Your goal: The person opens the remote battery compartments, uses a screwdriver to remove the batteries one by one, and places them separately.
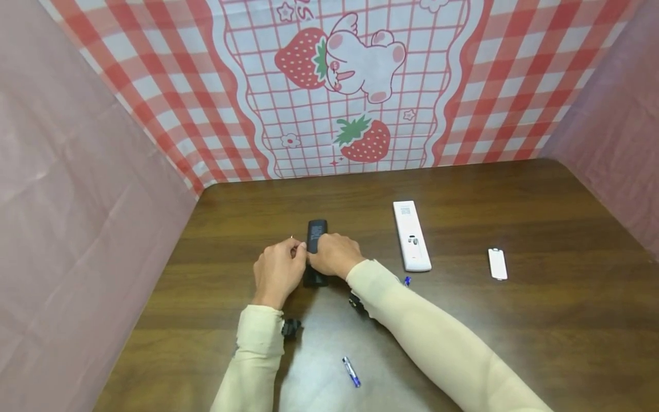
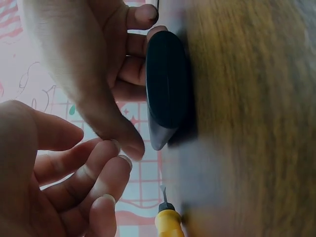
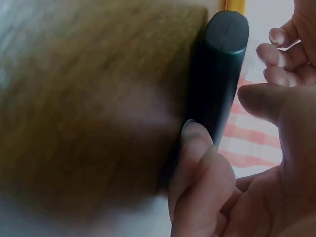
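Black remote (image 1: 317, 229) lies flat on wood table (image 1: 566, 326), left of ctr, long axis pointing away from the person, printed panel up (prob. its back). R hand (image 1: 337, 256): fingers bent against remote's right side, thumb over the top; can't tell if thumb presses. Looks braced so remote won't skid on smooth wood. L hand (image 1: 275, 272): fingers loosely bent, gap between thumb & fingertips, nothing seen in it; beside remote's left edge, close to R thumb, prob. so 2 hands share 1 spot. Yellow-handled screwdriver (image 2: 168, 223) near L hand, tip toward remote, prob. for easy reach. White remote (image 1: 408, 225) to the right, metal contacts exposed, hence back up; white cover (image 1: 497, 264) well apart, prob. out of the way. 1 blue cell (image 1: 351, 372) loose nearer the person; 2nd blue cell (image 1: 407, 281) by R sleeve (image 1: 443, 326), partly hidden.
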A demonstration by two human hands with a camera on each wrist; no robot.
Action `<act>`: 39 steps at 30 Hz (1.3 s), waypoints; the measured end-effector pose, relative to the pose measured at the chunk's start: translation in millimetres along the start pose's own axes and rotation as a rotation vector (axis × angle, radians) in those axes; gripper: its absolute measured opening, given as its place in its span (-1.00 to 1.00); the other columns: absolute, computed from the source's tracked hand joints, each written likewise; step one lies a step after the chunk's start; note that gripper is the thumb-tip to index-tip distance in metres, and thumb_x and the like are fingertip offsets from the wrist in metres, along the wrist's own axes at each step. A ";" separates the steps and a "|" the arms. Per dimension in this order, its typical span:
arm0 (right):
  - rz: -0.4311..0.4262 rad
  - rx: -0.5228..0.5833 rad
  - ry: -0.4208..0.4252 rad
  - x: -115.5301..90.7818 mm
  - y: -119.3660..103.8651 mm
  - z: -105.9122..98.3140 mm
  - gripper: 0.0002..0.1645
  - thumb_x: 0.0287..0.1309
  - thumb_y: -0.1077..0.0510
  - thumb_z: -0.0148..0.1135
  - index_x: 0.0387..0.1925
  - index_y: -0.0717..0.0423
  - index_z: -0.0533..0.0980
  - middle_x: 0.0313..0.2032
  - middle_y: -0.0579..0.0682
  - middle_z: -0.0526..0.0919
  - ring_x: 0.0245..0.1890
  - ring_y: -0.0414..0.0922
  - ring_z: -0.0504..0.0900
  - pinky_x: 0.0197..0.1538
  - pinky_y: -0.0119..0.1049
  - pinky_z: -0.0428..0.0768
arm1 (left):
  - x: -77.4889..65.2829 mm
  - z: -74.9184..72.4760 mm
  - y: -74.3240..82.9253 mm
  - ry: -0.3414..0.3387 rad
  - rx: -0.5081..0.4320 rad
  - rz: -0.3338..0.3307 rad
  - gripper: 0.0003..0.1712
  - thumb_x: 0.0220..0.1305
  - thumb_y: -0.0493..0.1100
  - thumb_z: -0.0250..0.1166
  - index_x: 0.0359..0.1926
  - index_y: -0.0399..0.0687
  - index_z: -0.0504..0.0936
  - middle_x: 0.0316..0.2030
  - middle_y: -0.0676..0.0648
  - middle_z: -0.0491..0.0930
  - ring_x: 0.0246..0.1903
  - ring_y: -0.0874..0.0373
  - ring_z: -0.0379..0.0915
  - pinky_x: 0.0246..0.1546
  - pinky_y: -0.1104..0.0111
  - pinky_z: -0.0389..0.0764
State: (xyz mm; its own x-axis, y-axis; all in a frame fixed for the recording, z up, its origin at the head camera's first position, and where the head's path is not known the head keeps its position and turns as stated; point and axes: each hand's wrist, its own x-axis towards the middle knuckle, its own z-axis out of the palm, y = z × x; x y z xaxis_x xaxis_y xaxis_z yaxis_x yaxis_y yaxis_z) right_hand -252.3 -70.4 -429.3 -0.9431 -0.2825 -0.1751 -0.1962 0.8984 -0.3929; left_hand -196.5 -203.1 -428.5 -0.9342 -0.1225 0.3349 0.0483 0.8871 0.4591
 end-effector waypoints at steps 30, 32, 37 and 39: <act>0.004 -0.012 -0.061 0.2 -2.4 -2.9 -0.25 0.19 -0.44 0.17 -0.09 0.17 0.63 -0.26 0.09 0.65 -0.43 -0.04 0.58 -0.36 -0.12 0.54 | 4.3 0.2 -5.0 0.012 -0.014 0.000 -0.73 0.41 0.02 0.19 -0.30 0.08 0.77 -0.40 0.02 0.70 -0.48 0.02 0.58 -0.50 0.08 0.50; 0.006 -0.006 -0.057 0.5 -1.7 -4.7 -0.27 0.19 -0.43 0.17 -0.13 0.17 0.63 -0.31 0.08 0.64 -0.47 -0.03 0.58 -0.40 -0.13 0.53 | 5.9 -0.1 -3.3 0.010 -0.019 0.003 -0.73 0.41 0.02 0.19 -0.29 0.07 0.77 -0.36 0.01 0.71 -0.46 0.00 0.59 -0.49 0.07 0.51; -0.001 -0.005 -0.058 -1.7 0.0 -5.4 -0.28 0.20 -0.43 0.16 -0.15 0.16 0.64 -0.32 0.07 0.64 -0.50 -0.03 0.58 -0.43 -0.15 0.53 | 5.6 -1.4 -2.6 -0.006 -0.021 0.005 -0.72 0.41 0.03 0.17 -0.27 0.07 0.77 -0.34 0.00 0.72 -0.44 -0.02 0.61 -0.48 0.05 0.52; -0.014 -0.004 -0.062 -3.5 0.7 -4.7 -0.29 0.20 -0.42 0.18 -0.14 0.15 0.64 -0.29 0.07 0.66 -0.49 -0.04 0.58 -0.43 -0.15 0.53 | 4.2 -2.1 -3.4 -0.008 -0.017 -0.003 -0.72 0.41 0.02 0.18 -0.27 0.07 0.77 -0.36 0.01 0.71 -0.44 -0.03 0.61 -0.48 0.04 0.52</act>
State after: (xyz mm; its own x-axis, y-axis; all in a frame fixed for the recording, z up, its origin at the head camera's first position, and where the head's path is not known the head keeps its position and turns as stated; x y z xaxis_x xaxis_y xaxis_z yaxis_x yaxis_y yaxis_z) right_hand -250.4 -67.1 -424.7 -0.9217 -0.3157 -0.2253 -0.2109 0.8955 -0.3920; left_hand -199.8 -207.5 -426.9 -0.9372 -0.1213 0.3272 0.0518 0.8789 0.4742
